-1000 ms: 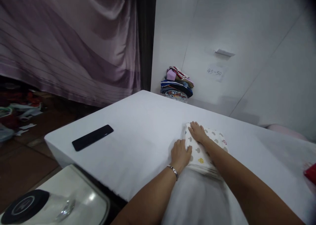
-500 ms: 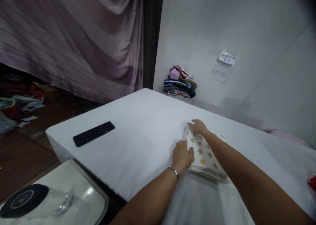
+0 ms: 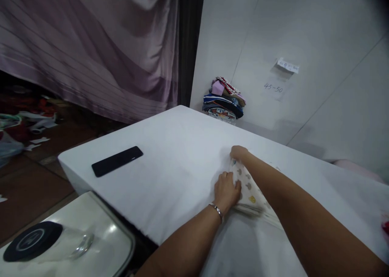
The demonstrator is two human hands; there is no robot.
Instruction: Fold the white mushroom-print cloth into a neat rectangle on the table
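A folded white cloth [image 3: 249,188] with small printed shapes lies on the white table [image 3: 170,155]. My left hand [image 3: 225,189], a bracelet at its wrist, grips the cloth's near left edge with the fingers curled onto it. My right hand [image 3: 238,152] curls over the cloth's far corner; my right forearm covers much of the cloth.
A black phone [image 3: 117,160] lies flat near the table's left edge. A stack of folded colourful clothes [image 3: 225,101] sits at the wall behind the table. A glass jar with a black lid [image 3: 42,244] lies on a white surface at bottom left. Something red [image 3: 385,224] shows at the right edge.
My right hand has slid from flat on top of the cloth to its far corner and curled over it. My left hand has closed onto the near edge.
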